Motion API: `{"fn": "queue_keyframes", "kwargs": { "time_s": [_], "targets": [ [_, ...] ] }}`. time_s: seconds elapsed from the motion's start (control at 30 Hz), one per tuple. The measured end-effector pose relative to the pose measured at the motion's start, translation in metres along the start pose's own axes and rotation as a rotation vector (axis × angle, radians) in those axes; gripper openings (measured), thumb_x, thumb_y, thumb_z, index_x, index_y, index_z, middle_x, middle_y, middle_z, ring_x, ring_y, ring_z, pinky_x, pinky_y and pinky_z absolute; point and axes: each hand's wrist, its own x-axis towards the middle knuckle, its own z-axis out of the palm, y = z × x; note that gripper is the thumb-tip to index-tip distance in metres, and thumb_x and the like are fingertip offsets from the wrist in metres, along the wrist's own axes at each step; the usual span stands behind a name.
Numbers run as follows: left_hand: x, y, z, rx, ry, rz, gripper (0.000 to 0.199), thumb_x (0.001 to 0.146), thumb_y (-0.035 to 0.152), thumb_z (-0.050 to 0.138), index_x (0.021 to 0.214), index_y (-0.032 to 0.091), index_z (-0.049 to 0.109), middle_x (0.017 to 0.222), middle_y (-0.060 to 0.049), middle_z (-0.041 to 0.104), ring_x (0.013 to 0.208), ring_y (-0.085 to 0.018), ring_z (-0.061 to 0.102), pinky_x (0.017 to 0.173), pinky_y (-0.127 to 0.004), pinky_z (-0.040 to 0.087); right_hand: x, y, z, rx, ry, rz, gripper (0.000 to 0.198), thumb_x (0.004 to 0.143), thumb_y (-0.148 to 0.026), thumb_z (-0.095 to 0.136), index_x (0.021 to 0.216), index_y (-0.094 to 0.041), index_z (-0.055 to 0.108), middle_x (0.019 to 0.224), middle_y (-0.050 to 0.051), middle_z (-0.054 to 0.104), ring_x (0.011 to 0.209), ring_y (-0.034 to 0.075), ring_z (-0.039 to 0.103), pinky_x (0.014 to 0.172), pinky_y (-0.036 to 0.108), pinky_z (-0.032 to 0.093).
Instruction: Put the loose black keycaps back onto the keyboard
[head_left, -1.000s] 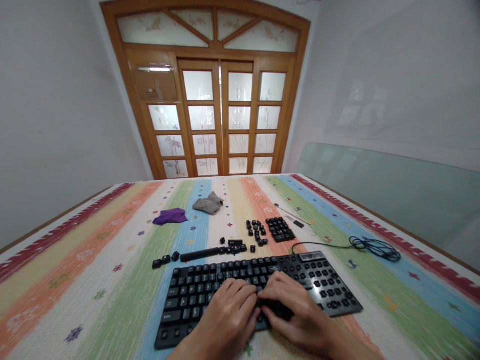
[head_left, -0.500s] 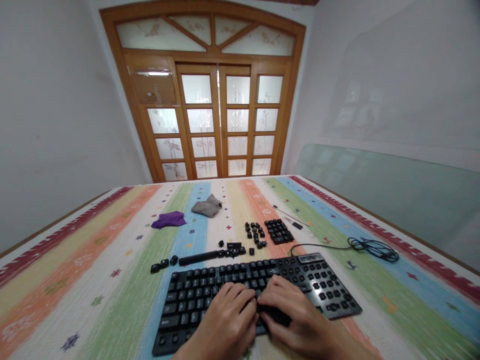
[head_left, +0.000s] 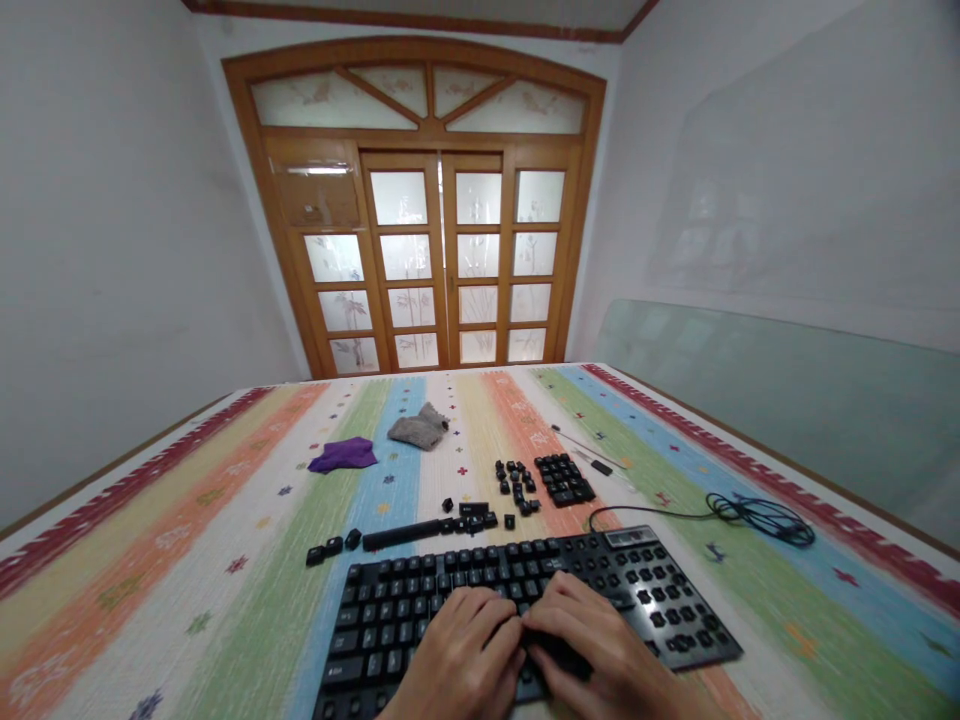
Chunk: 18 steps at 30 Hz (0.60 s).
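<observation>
A black keyboard (head_left: 375, 612) lies in front of me, its right-hand section stripped of keycaps so the sockets show. My left hand (head_left: 465, 650) rests over the middle of it, fingers curled and pressed together. Close beside it, my right hand (head_left: 589, 640) is bent with thumb and fingers drawn in on the keyboard's right-middle part. The fingertips of both hands meet around a dark spot; whatever they grip there is hidden. Behind the keyboard lie a long spacebar keycap (head_left: 401, 535), scattered loose keycaps (head_left: 517, 480) and a neat block of keycaps (head_left: 562, 480).
The keyboard's coiled cable (head_left: 765, 517) lies to the right. A thin rod-like tool (head_left: 589, 446) and a small black piece (head_left: 601, 467) are behind the keycap block. Purple cloth (head_left: 343, 455) and grey cloth (head_left: 420, 428) lie farther back on the striped cloth (head_left: 247, 600).
The view has tilted up a little, so everything sits lower in the picture. Both hands stay at nearly the same place on the keyboard.
</observation>
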Motion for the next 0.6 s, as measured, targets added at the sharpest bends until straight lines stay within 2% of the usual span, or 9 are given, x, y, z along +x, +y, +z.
{"fn": "queue_keyframes", "kwargs": {
  "time_s": [0.23,0.37,0.6],
  "targets": [
    [0.005,0.008,-0.01,-0.088,-0.125,-0.125,0.015,0.091,0.01,0.055,0.104,0.014,0.063,0.098,-0.009,0.068,0.092,-0.022,0.063,0.081,-0.037,0.057,-0.002,0.003,-0.004,0.005,-0.025,0.041,0.022,0.087,-0.008,0.057,0.106,-0.017,0.064,0.089,0.006,0.068,0.084,0.02,0.058,0.076,0.036,0.051],
    [0.007,0.008,-0.016,-0.144,-0.182,-0.18,0.014,0.094,0.013,0.056,0.105,0.015,0.063,0.103,-0.008,0.069,0.096,-0.022,0.062,0.085,-0.039,0.055,-0.002,0.007,-0.005,0.017,-0.055,0.09,0.015,0.088,-0.014,0.063,0.101,-0.018,0.067,0.092,0.007,0.066,0.09,0.021,0.057,0.08,0.037,0.05],
    [0.007,0.005,-0.019,-0.187,-0.222,-0.188,0.012,0.096,0.015,0.055,0.105,0.015,0.062,0.105,-0.007,0.068,0.099,-0.022,0.061,0.089,-0.04,0.052,0.001,0.004,-0.008,0.032,-0.11,0.1,0.011,0.088,-0.014,0.064,0.099,-0.017,0.066,0.096,0.008,0.065,0.094,0.022,0.056,0.083,0.038,0.049]
  ]
}}
